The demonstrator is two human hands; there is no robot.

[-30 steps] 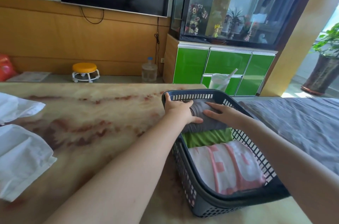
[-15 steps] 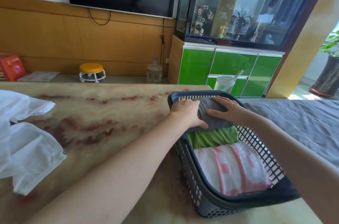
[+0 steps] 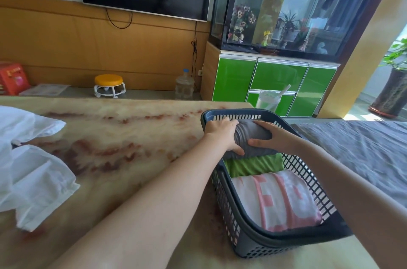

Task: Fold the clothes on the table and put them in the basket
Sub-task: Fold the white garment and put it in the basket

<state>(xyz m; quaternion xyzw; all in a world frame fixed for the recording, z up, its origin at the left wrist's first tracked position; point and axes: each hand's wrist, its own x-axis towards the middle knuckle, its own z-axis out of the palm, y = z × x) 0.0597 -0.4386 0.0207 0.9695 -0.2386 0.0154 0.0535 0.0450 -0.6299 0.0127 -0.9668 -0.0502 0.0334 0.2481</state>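
A dark slatted basket (image 3: 240,228) stands on the marble table (image 3: 123,136) at the right. Inside it lie a folded pink-and-white garment (image 3: 277,198) at the near end, a folded green one (image 3: 253,165) in the middle and a rolled grey one (image 3: 253,134) at the far end. My left hand (image 3: 222,134) grips the grey roll's left end. My right hand (image 3: 272,136) grips its right side, thumb in front. White clothes (image 3: 33,171) lie unfolded at the table's left edge.
A clear cup with a straw (image 3: 269,101) stands just behind the basket. A grey bed (image 3: 361,154) lies right of the table. Beyond are a green cabinet (image 3: 277,88) under a glass tank, a wall TV, an orange stool (image 3: 109,84) and a water jug (image 3: 184,87).
Both hands have closed further round the grey roll at the basket's far end, and the right thumb now sits in front of it. The head camera has shifted slightly.
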